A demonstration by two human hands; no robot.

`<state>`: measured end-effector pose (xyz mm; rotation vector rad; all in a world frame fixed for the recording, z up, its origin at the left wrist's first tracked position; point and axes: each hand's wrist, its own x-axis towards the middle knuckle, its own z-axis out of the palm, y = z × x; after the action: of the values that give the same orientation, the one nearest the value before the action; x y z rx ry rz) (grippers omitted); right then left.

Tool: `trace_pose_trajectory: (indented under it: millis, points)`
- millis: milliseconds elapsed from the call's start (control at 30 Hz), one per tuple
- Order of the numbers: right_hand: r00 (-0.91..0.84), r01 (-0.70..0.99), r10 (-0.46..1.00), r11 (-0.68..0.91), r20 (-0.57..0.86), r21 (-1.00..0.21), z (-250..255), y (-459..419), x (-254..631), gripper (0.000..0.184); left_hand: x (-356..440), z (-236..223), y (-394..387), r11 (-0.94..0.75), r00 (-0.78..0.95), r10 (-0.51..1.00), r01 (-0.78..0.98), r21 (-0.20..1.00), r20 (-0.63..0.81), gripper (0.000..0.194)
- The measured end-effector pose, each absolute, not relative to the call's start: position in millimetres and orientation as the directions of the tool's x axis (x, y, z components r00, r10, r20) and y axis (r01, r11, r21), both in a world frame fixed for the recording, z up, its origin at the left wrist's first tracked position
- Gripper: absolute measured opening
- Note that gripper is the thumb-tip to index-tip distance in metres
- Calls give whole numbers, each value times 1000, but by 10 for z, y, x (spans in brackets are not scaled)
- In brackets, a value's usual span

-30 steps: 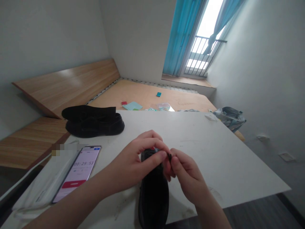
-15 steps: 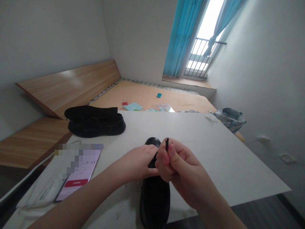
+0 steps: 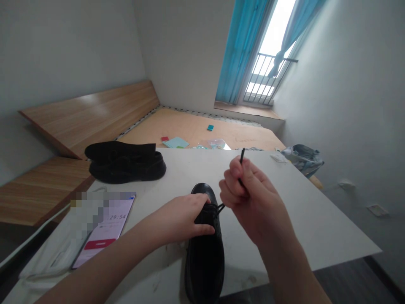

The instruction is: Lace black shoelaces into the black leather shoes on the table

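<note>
A black lace-up shoe (image 3: 205,266) stands upright on the white table in front of me, its length pointing away. My left hand (image 3: 193,217) lies over the shoe's middle from the left, thumb and fingers gripping around the lacing area. On the right, my right hand (image 3: 245,181) is closed in a fist, pinching a black shoelace (image 3: 242,154). The lace's end sticks up above the fist. Between that hand and the shoe, the lace runs out from the right side of the lacing. Part of the lacing is hidden under my left fingers.
Another black shoe (image 3: 139,169) lies at the table's far left, with a flat dark piece above it. A phone (image 3: 107,230) and a white cable (image 3: 60,257) are nearer on the left. A bag (image 3: 303,158) hangs past the right edge of the white table (image 3: 303,219).
My right hand has moved up and to the right, away from the shoe, drawing the shoelace with it. More lace now shows. My left hand stays on the shoe.
</note>
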<state>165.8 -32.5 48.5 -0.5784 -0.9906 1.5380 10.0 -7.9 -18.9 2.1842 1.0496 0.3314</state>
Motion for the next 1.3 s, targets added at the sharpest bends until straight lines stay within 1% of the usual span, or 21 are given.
trace_pose_trajectory:
  millis: [67, 100, 167, 267, 300, 367, 433, 500, 567, 667, 767, 833, 933, 1067, 1167, 1300]
  points:
    - [-153, -484, 971, 88, 184, -871, 486, -195, 1716, 32, 73, -102, -76, -472, 642, 765, 602, 645, -39, 37]
    - [-136, -467, 975, 94, 177, -879, 481, -147, 1734, 33, 70, -62, -80, -484, 648, 762, 592, 644, -23, 32]
    - [-133, -467, 979, 75, 154, -881, 463, -78, 1744, 35, 91, -2, -98, -477, 680, 733, 527, 703, -12, 26]
    - [-155, -480, 975, 65, 157, -875, 403, 7, 1720, 34, 181, 17, -141, -407, 718, 693, 459, 789, -60, 20]
    - [-163, -452, 970, 91, 183, -888, 371, 41, 1713, 34, 216, 3, -154, -381, 698, 712, 473, 794, -74, 24]
    - [-175, -323, 956, 171, 236, -931, 287, 118, 1721, 33, 277, -42, -165, -321, 609, 788, 524, 789, -84, 41]
    - [-188, -186, 953, 203, 237, -961, 186, 195, 1774, 32, 310, -95, -152, -240, 529, 845, 511, 826, -82, 50]
    - [-191, -145, 966, 147, 173, -979, 85, 256, 1872, 30, 313, -139, -119, -174, 519, 851, 422, 890, -81, 51]
    - [-178, -168, 977, 83, 113, -982, -7, 294, 2000, 28, 298, -166, -74, -119, 544, 835, 329, 937, -85, 53]
    - [-124, -190, 989, 61, 86, -980, -121, 303, 2193, 27, 276, -192, 3, -46, 544, 832, 269, 962, -113, 52]
    - [-129, -206, 991, 16, 43, -978, -224, 251, 2319, 26, 270, -220, 80, 24, 522, 841, 232, 972, -145, 47]
    - [-170, -208, 985, -37, -1, -977, -296, 180, 2353, 28, 271, -240, 123, 63, 507, 847, 202, 977, -160, 46]
    - [-277, -193, 956, -150, -93, -970, -404, 23, 2342, 36, 270, -255, 159, 89, 476, 865, 163, 983, -157, 41]
    - [-470, -134, 854, -319, -223, -938, -503, -204, 2252, 46, 259, -235, 148, 74, 468, 874, 135, 988, -129, 39]
    - [-476, -63, 846, -303, -238, -951, -509, -296, 2160, 43, 251, -210, 122, 61, 496, 861, 124, 990, -115, 37]
    - [-427, -24, 891, -182, -155, -983, -476, -285, 2048, 35, 242, -189, 86, 10, 553, 830, 118, 993, -74, 38]
